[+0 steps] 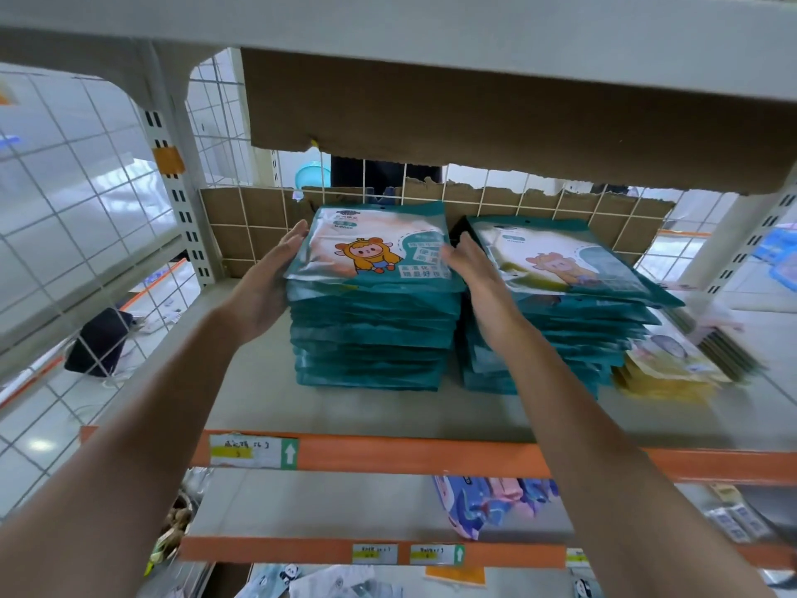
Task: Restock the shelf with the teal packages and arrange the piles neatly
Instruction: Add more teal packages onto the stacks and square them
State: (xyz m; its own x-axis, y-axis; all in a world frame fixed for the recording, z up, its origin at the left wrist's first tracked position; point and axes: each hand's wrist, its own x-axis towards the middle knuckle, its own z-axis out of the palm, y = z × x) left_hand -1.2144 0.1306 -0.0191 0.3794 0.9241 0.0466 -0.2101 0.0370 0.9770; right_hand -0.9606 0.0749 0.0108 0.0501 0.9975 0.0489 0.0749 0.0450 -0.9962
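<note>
Grey shelf (pixel 258 394) bears a left pile (pixel 375 330) and right pile (pixel 560 321). Left hand (pixel 267 287) and right hand (pixel 478 287), fingers straight, press the left pile's sides.

A small pile of yellow packages (pixel 664 373) is lying at the right, with a blurred bundle of dark thin strips (pixel 724 351) sitting just beside it. A torn cardboard sheet (pixel 224 226) is standing at the far side against white wire mesh (pixel 215 135), and another cardboard panel (pixel 474 114) is hanging overhead. A black bag (pixel 101 340) is resting on the floor at the left. A white label (pixel 252 451) is sticking to the near orange beam (pixel 409 457), and blue and pink packs (pixel 487 502) are lying below it.
</note>
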